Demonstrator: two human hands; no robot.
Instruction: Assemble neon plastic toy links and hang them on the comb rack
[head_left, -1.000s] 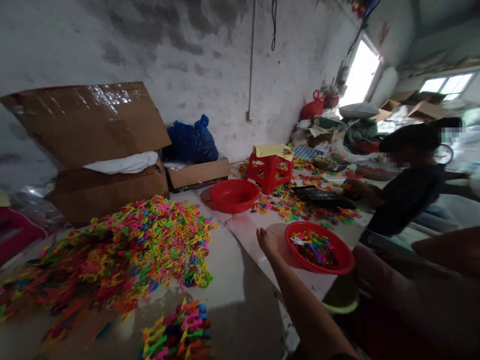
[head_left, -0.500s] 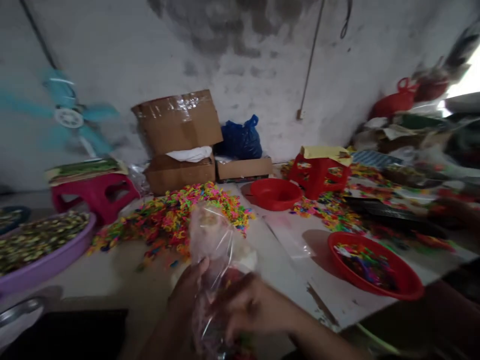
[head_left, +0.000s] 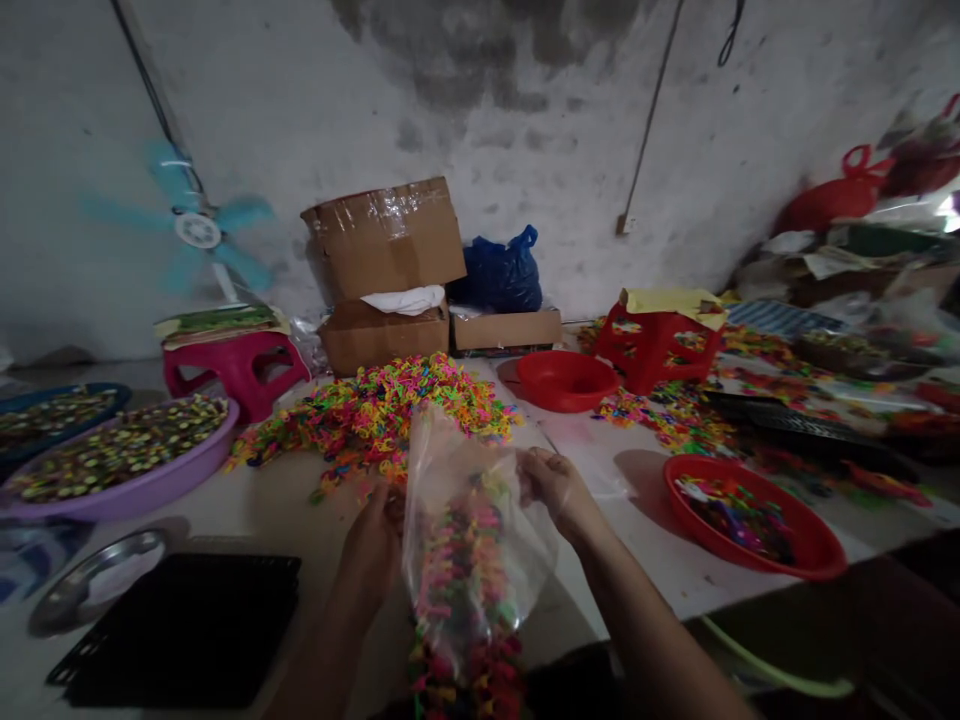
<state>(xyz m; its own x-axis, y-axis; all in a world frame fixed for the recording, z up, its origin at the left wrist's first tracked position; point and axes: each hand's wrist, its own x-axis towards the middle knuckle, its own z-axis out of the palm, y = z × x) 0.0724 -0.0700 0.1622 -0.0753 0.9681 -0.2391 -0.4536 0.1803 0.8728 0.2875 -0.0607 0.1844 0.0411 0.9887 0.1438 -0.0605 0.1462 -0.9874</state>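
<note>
Bag [head_left: 431, 470], clear and thin, is spread in the head view between the person's left hand [head_left: 375, 535] and right hand [head_left: 559, 490], each closed on one edge, the left grip less distinct. Through the film show rows of colourful pieces [head_left: 469, 690], which run out below it; whether any sit inside cannot be told. Beyond lies a loose heap [head_left: 405, 385]. The step in hand looks like opening out the bag; the next move calls for a firm pinch and spread edges.
</note>
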